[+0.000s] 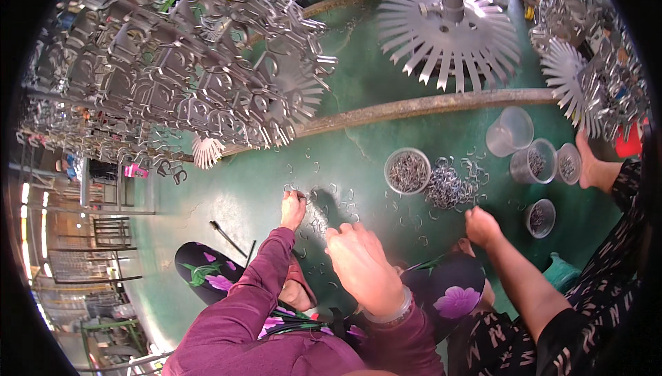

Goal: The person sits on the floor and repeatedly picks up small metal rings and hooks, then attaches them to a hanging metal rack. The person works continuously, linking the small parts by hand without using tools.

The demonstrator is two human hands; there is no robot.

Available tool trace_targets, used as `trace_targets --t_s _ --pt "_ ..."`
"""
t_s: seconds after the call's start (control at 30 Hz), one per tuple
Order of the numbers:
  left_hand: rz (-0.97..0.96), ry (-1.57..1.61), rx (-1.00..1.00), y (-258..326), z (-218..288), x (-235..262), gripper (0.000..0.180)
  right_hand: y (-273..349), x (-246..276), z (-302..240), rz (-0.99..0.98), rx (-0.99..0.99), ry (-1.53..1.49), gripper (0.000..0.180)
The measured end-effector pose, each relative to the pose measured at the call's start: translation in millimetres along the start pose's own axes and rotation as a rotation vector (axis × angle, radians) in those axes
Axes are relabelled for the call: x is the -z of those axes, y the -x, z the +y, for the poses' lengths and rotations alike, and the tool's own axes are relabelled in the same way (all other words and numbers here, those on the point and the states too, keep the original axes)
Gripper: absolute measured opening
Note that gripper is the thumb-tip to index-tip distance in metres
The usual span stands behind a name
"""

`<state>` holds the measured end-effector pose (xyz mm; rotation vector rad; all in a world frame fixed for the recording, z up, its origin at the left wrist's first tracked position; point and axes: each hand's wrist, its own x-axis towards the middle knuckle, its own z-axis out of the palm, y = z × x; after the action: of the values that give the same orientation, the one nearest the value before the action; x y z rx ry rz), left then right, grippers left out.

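Note:
Small C-shaped metal pieces (pixel 316 221) lie scattered over the green floor in front of me. My left hand (pixel 294 209) reaches down among them with its fingers pinched together. A curved piece shows at its fingertips, but I cannot tell whether it is gripped. Nearer to me and to the right is my right hand (pixel 362 262), its back turned up and its fingers curled. Whatever those fingers may hold is hidden beneath them. Right of both hands sit a heap of the same metal pieces (pixel 452 184) and a clear tub (pixel 407 190) filled with small metal parts.
A co-worker's hand (pixel 484 226) hovers beside the heap. Clear plastic tubs (pixel 510 131) stand beyond it. Slotted metal discs (pixel 448 35) rise behind a curved rail (pixel 407 107). Racks of hanging metal parts (pixel 172 59) crowd the upper left; a dark rod (pixel 227 238) lies by my knee.

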<state>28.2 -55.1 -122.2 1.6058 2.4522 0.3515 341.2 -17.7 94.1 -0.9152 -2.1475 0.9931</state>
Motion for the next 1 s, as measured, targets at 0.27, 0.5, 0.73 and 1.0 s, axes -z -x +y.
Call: trace_targets --t_s 0.27,0.5,0.73,1.0 --pt "-0.252 -0.189 0.024 15.2 -9.7 6.5 0.027 -3.2 6.4 1.2 -0.136 -0.088 0.023 0.008" --pt "0.047 0.295 -0.397 -21.5 117.9 37.4 0.027 -2.0 16.3 1.4 -0.246 -0.109 0.098 0.01" --pt "0.351 0.358 -0.833 -121.8 246.7 52.1 0.031 -7.8 18.3 3.2 -0.272 -0.155 0.134 0.011" --pt "-0.063 1.627 0.446 -265.1 233.5 -21.0 0.03 -10.1 13.5 3.0 -0.328 -0.119 0.077 0.013"
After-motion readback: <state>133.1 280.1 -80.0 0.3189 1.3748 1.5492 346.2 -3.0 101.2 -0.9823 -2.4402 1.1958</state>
